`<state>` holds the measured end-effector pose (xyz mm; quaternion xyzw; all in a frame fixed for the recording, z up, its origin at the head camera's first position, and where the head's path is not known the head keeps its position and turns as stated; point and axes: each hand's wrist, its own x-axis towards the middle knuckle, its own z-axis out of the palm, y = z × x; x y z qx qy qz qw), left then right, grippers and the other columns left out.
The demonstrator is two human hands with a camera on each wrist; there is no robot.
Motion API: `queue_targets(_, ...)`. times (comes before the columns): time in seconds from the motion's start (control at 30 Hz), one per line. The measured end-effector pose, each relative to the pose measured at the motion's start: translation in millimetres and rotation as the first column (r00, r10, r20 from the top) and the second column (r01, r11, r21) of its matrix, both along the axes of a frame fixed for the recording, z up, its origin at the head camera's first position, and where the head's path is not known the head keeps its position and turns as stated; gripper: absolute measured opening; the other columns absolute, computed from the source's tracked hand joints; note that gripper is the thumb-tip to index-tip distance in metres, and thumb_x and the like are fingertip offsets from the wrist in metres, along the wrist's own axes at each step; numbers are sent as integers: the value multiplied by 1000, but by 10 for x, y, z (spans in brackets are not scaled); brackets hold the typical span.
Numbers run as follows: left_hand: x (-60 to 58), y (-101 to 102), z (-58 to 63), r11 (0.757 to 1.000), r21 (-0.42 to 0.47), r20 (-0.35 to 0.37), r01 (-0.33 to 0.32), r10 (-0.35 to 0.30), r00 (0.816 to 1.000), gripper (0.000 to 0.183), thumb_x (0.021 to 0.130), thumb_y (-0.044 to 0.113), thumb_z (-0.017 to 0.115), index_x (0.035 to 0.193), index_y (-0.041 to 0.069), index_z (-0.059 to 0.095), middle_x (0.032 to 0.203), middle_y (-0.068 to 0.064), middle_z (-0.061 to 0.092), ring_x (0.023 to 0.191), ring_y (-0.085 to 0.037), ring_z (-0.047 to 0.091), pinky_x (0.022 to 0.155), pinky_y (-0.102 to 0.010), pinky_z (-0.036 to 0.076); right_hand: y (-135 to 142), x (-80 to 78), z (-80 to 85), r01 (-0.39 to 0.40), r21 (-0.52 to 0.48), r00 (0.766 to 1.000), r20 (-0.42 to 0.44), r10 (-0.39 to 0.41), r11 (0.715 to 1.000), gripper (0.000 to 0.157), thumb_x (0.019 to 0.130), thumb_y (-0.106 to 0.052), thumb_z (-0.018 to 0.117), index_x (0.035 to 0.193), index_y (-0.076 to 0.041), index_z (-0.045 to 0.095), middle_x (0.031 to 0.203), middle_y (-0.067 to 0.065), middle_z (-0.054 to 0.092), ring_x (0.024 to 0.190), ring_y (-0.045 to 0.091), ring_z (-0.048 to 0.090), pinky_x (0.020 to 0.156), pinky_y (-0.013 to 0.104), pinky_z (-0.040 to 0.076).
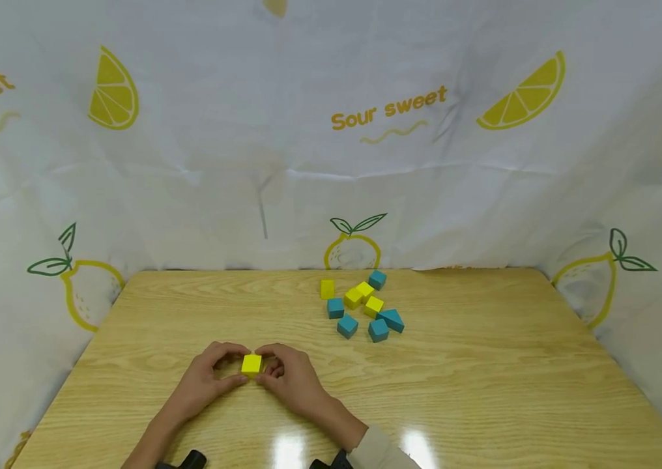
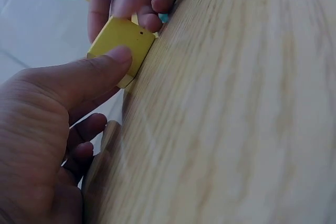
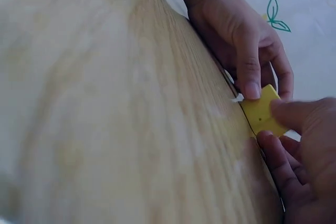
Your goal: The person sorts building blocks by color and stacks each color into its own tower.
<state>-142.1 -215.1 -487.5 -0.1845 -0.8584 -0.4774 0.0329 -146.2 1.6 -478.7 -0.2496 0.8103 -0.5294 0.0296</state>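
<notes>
Both hands meet at one yellow cube (image 1: 251, 365) on the wooden table, toward the front left. From the left side, my left hand (image 1: 204, 381) pinches it between thumb and index finger. My right hand (image 1: 292, 378) pinches the same cube from the right, its other fingers curled in below. In the left wrist view, the cube (image 2: 118, 40) shows a small dark dot on one face, with the left thumb (image 2: 119, 55) lying on that face. The right wrist view shows the cube (image 3: 260, 109) low at the tabletop, fingertips of both hands on it.
Farther back, right of the hands, lies a loose group of blocks: several yellow cubes (image 1: 374, 306), several blue cubes (image 1: 347, 326) and a blue triangular block (image 1: 391, 320). Behind the wooden table (image 1: 483, 365) hangs a white cloth (image 1: 237, 98) with lemon prints.
</notes>
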Motion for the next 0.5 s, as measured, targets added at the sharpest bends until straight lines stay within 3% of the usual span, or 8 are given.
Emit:
queue_targets(0.17,-5,8,-16,1000,12,17,-3,3,1000,38,79,29,79,113,26,63,104,4,57,94,-13,56,79,-30,47,140,-20,57,6,-55,1000,6,-6,998,38,91,-25,68,124,-8,60,96,1,64,73,4,59,64,22,50)
queue_targets(0.37,-5,17,-15,1000,-2,-14,-5,5,1000,39,77,28,80,112,26,64,104,8,58,93,-12,56,78,-29,46,404,-158,164,126,-82,988,-80,-133,989,37,93,-27,64,124,-6,60,110,8,64,84,13,62,72,27,51)
queue_targets(0.5,-3,8,-12,1000,-6,-28,-1,1,1000,40,76,25,81,112,26,64,103,9,58,91,-11,56,76,-28,46,570,-245,239,197,-92,975,-87,-205,976,38,93,-24,64,128,-10,57,112,7,64,86,15,62,73,29,51)
